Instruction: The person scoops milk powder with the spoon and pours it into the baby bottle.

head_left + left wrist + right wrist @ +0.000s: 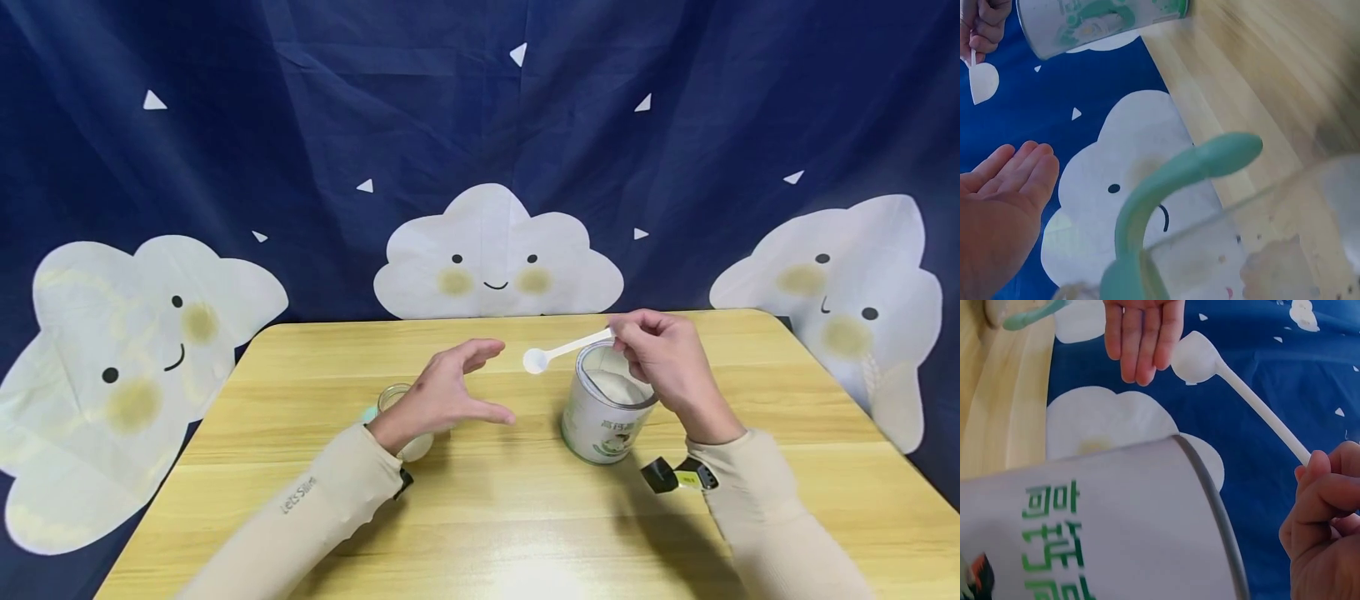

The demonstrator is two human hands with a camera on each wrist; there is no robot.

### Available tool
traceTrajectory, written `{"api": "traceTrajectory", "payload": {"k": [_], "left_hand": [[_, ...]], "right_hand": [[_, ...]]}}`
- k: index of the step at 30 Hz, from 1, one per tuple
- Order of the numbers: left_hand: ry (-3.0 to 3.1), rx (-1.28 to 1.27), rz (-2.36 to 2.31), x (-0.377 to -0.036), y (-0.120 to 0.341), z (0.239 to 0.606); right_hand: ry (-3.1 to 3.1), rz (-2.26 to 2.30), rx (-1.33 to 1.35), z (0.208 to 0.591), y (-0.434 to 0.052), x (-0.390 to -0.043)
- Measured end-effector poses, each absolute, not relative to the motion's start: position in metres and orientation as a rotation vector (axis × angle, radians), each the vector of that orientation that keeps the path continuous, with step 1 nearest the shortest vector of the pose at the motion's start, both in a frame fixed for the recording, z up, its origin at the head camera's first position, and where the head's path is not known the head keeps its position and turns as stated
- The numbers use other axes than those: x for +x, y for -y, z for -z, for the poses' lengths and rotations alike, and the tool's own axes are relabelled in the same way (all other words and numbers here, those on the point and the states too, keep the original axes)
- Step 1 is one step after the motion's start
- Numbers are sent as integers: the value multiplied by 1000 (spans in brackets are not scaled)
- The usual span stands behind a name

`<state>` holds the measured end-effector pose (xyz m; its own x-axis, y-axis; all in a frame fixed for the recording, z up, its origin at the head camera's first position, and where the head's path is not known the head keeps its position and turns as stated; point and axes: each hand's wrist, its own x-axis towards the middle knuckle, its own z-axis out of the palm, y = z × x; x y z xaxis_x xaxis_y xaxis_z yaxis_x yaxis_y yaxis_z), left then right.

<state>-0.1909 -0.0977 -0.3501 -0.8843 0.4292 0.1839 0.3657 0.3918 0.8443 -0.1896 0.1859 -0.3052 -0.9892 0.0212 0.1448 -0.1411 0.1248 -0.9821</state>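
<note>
My right hand (663, 358) pinches the end of a white measuring scoop's handle between thumb and fingers. The scoop (536, 361) points left, its bowl in the air between my hands. Below that hand stands an open milk powder can (600, 425) with white powder (618, 387) inside. To the left, my left hand (442, 387) hovers with fingers and thumb spread, holding nothing. Under its wrist, partly hidden, stands a clear glass jar (392, 396). The left wrist view shows the jar's mint-green curved handle (1160, 187) up close.
Everything stands on a light wooden table (495, 508). A dark blue curtain (450, 108) with white smiling clouds hangs right behind its far edge. A strapped wrist camera (678, 477) sits under my right wrist, beside the can.
</note>
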Motion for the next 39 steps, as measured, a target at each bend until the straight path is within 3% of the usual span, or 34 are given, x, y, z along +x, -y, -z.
{"api": "traceTrajectory", "payload": {"k": [39], "left_hand": [[-2461, 790, -1574, -196, 37, 375]], "right_hand": [[2256, -1924, 48, 320, -250, -180]]}}
